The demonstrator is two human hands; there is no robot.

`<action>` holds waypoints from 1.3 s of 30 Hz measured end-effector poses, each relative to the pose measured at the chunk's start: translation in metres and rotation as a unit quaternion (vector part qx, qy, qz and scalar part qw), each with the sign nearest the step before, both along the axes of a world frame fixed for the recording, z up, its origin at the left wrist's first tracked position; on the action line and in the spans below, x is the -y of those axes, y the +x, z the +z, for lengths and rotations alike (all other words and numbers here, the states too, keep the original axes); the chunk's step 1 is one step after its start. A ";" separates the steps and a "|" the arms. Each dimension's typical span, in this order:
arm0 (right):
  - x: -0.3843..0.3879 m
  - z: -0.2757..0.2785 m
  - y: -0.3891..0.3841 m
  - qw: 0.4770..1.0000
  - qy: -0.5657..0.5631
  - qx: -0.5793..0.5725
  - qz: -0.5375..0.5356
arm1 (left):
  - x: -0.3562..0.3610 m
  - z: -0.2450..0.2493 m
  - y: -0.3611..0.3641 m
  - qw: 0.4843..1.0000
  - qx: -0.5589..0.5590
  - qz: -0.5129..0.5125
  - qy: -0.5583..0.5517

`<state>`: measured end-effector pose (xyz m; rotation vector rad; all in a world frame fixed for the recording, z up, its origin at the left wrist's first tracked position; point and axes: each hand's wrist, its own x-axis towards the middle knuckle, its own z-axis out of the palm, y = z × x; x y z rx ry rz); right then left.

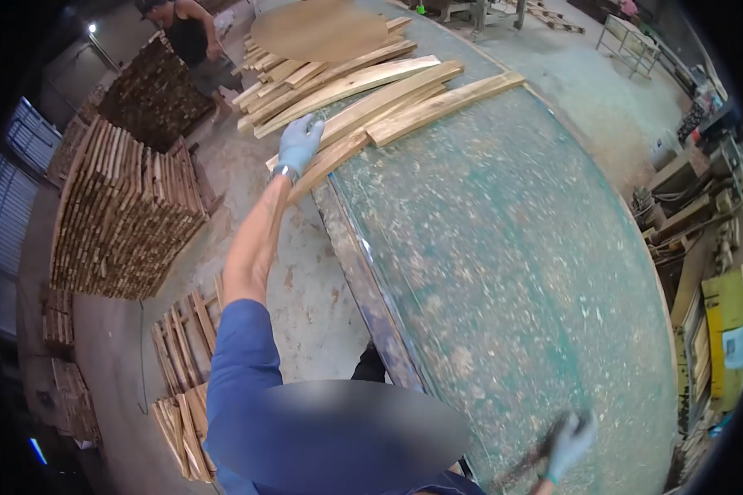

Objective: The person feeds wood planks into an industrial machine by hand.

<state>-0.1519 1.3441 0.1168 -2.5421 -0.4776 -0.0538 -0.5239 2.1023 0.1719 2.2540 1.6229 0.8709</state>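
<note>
My left hand (300,147), in a light blue glove, reaches to the near ends of a row of wooden planks. Its fingers are curled over one pale plank (388,101), part of which the hand hides. Beside it, a shorter plank (446,109) lies askew on the right side of the row. My right hand (571,445), also gloved, is low over the green, scuffed tabletop (487,247), away from the planks. Motion smears its fingers, and I cannot make out anything in them.
A tall stack of planks (128,214) stands on the floor at the left, with slatted wood (186,338) nearer me. Behind the stacks is another person (191,41). Timber and machine parts (685,198) crowd the right side. A metal frame stand (627,45) is farther back.
</note>
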 end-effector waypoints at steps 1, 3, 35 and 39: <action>-0.078 -0.006 -0.020 0.990 0.101 -0.051 0.090 | -0.022 0.003 0.002 0.999 -0.022 -0.022 -0.043; -0.227 0.022 -0.067 0.960 -0.056 0.105 0.255 | -0.038 0.004 0.024 0.995 -0.026 -0.037 -0.092; -0.240 0.043 -0.084 0.872 0.316 -0.350 0.132 | 0.329 -0.048 0.245 0.962 0.021 -0.149 -0.228; -0.127 0.073 -0.097 0.851 0.385 -0.355 0.022 | 0.401 -0.002 0.229 0.899 0.125 -0.293 -0.300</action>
